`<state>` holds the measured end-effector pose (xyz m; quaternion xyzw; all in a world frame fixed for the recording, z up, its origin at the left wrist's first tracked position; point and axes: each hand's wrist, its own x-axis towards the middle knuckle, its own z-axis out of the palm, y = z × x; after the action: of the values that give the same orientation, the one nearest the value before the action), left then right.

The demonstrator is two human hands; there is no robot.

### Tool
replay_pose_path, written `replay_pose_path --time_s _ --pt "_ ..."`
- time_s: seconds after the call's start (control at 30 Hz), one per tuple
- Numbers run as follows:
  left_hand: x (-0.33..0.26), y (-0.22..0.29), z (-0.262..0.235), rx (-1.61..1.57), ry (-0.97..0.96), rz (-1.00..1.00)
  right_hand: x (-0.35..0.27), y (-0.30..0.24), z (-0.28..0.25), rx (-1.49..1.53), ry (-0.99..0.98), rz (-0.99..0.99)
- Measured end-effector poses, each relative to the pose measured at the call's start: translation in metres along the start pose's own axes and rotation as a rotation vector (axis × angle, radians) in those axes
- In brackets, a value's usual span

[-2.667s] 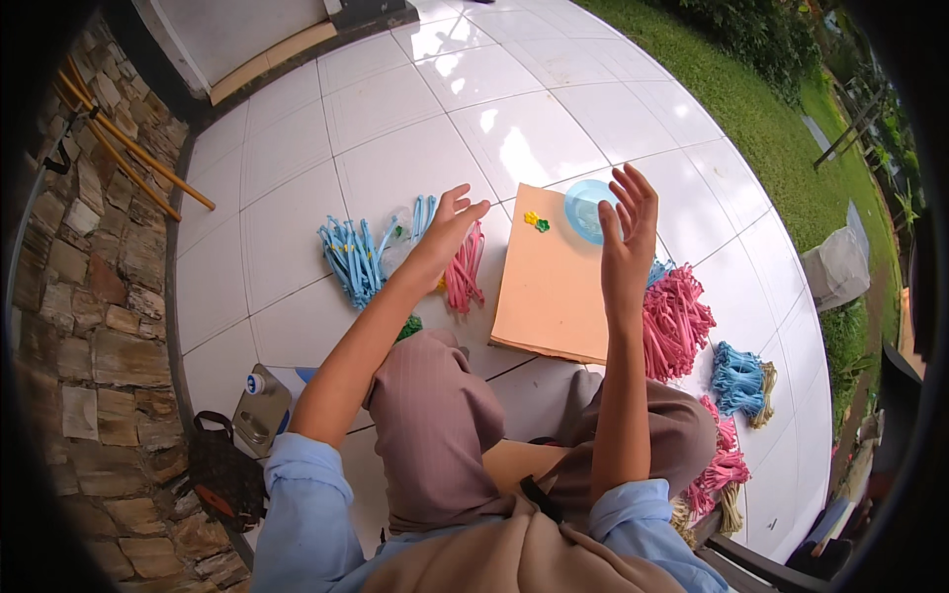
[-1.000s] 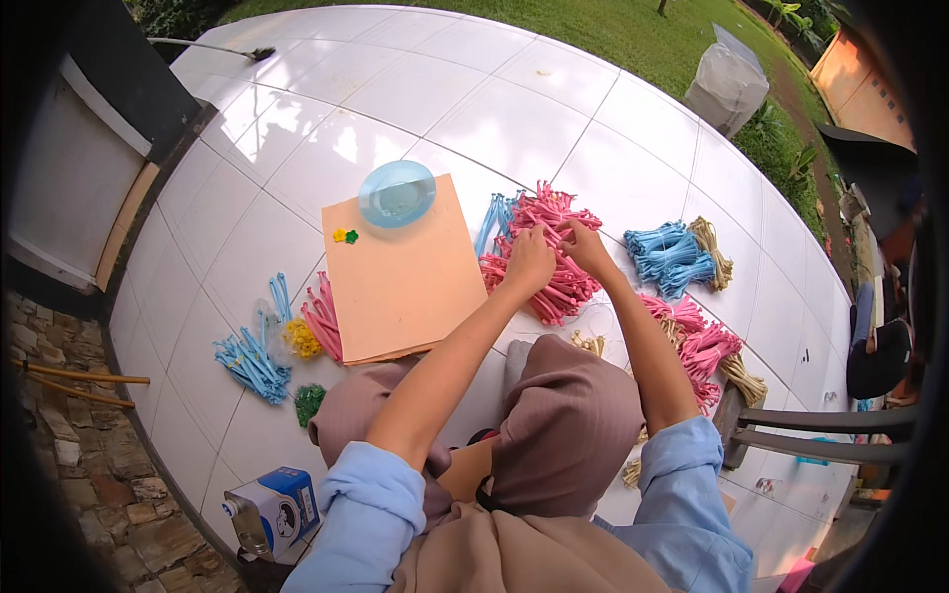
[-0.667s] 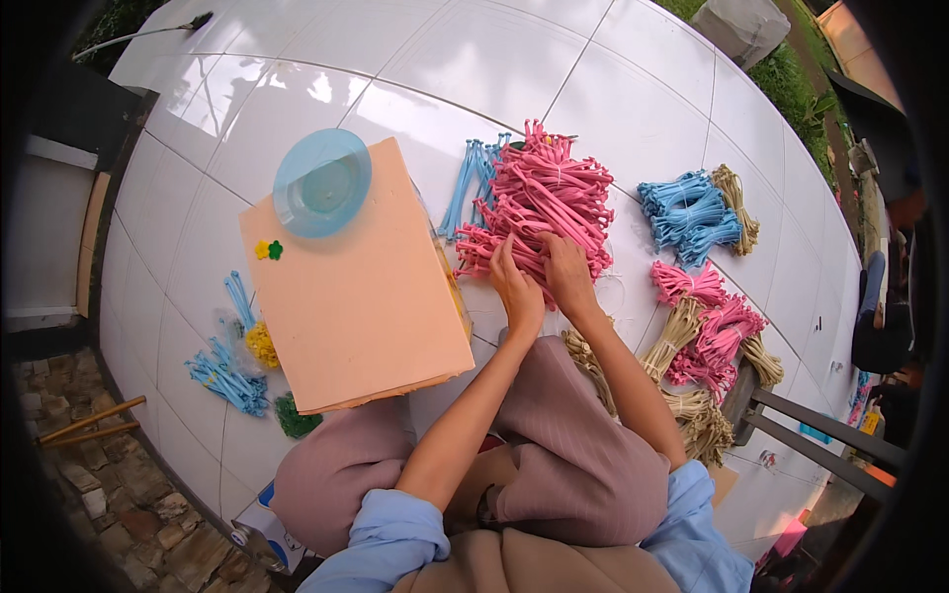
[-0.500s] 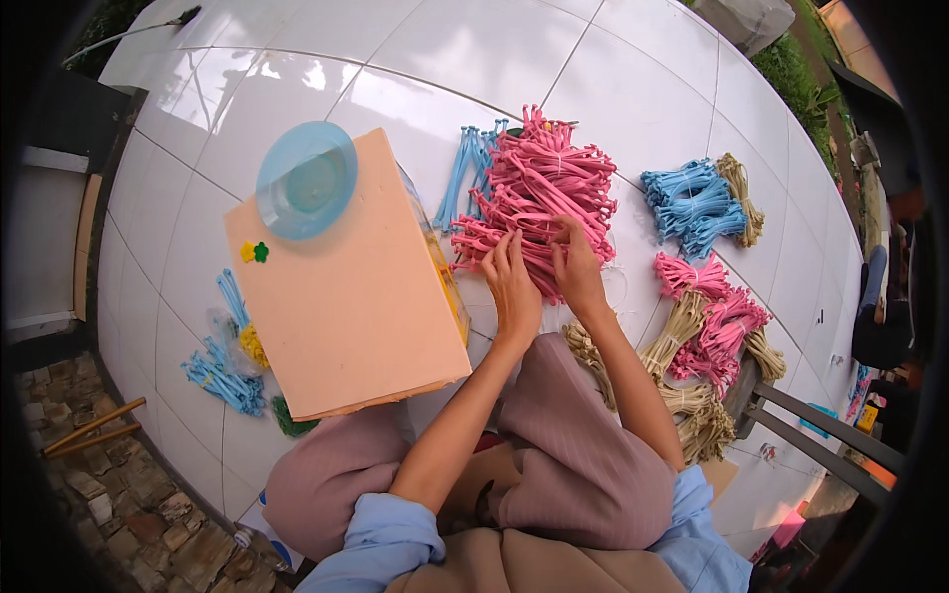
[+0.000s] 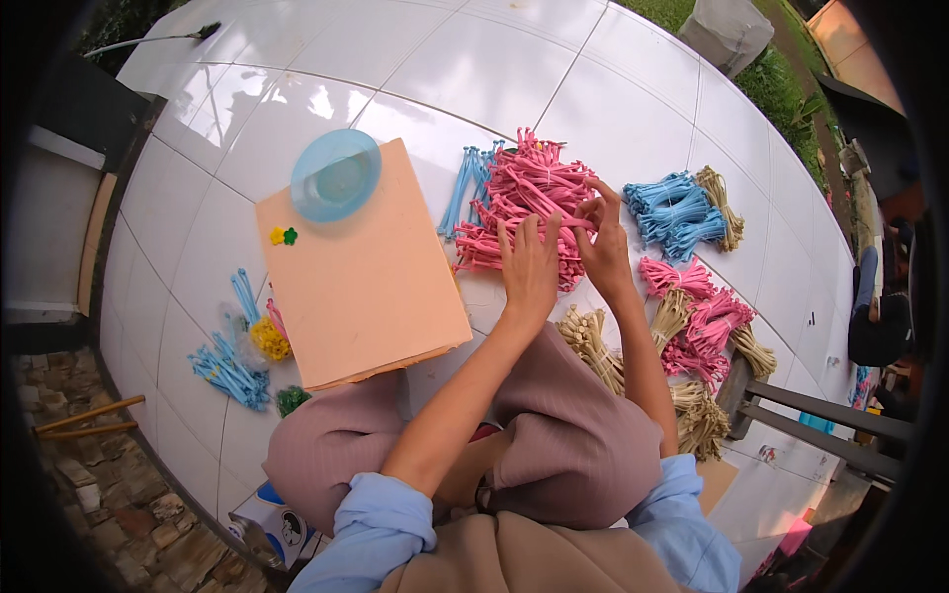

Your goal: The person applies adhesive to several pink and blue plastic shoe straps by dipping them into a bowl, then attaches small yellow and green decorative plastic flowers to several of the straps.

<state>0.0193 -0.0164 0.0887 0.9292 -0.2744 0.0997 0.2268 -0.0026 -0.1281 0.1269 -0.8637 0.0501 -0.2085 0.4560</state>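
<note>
Both of your hands are over the pink bundle pile (image 5: 524, 203), which lies on the white tiled floor (image 5: 494, 69) just beyond your knees and right beside the far right edge of the peach board (image 5: 366, 287). Your left hand (image 5: 529, 267) rests palm-down on the near side of the pile, its fingers (image 5: 522, 235) stretched out and slightly apart. Your right hand (image 5: 603, 242) sits just beside it, thumb and fingertips drawn together in a pinch on a pink strand (image 5: 568, 219) at the pile's right side. A few blue strands (image 5: 465, 183) lie against the pile's left edge. On the board's far corner stands a blue bowl (image 5: 335, 176), with a small yellow and green piece (image 5: 283, 236) near it. To your right lie a blue bundle (image 5: 677, 212), tan bundles (image 5: 593, 341) and more pink ones (image 5: 702, 316). At the board's left edge lie loose blue pieces (image 5: 232, 366) and a yellow clump (image 5: 267, 338).
</note>
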Motion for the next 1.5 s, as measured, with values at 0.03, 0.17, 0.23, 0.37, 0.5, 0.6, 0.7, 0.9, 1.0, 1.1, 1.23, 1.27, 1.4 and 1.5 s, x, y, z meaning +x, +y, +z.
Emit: replay_pose_path --time_s 0.03,0.17,0.23,0.37,0.5,0.6,0.7,0.9,1.0,1.1,1.23,1.27,1.4,1.5 --pt "0.005 0.004 -0.012 0.026 0.004 0.022 0.006 -0.019 -0.012 0.017 0.038 -0.044" --pt "0.034 0.003 -0.069 0.033 -0.048 0.241 0.028 -0.086 -0.063 0.007 0.054 -0.062" --pt "0.047 0.011 -0.110 -0.058 -0.045 0.287 0.036 -0.115 -0.086 -0.105 0.018 -0.119" --pt "0.060 -0.003 -0.198 -0.265 -0.116 0.092 0.031 -0.190 -0.107 -0.459 0.227 -0.299" --pt "0.027 -0.011 -0.251 -0.804 -0.186 -0.038 0.013 -0.218 -0.095 0.391 0.494 -0.108" --pt "-0.012 -0.022 -0.261 -0.845 -0.235 -0.038 0.006 -0.231 -0.060 0.932 0.080 0.137" --pt "-0.033 -0.017 -0.272 -0.829 -0.227 0.019 0.003 -0.251 -0.035 0.949 -0.007 0.057" --pt "-0.039 -0.018 -0.272 -0.815 -0.165 0.016 -0.006 -0.270 -0.018 0.915 0.055 -0.020" --pt "-0.038 -0.022 -0.282 -0.747 -0.144 0.035 -0.003 -0.272 -0.020 0.923 0.117 -0.062" --pt "-0.037 -0.027 -0.290 -0.742 -0.223 0.029 -0.002 -0.271 -0.026 0.949 0.227 -0.064" --pt "-0.036 -0.020 -0.289 -0.849 -0.180 0.018 -0.003 -0.271 -0.023 0.992 0.213 -0.069" --pt "-0.036 -0.018 -0.287 -0.807 -0.106 0.027 -0.003 -0.271 -0.022 0.994 0.194 -0.088" --pt "-0.037 -0.013 -0.272 -0.724 0.123 0.067 -0.007 -0.269 -0.015 1.139 0.076 -0.027" --pt "-0.038 -0.011 -0.265 -0.938 0.042 -0.057 -0.006 -0.272 -0.015 1.024 0.154 -0.069"
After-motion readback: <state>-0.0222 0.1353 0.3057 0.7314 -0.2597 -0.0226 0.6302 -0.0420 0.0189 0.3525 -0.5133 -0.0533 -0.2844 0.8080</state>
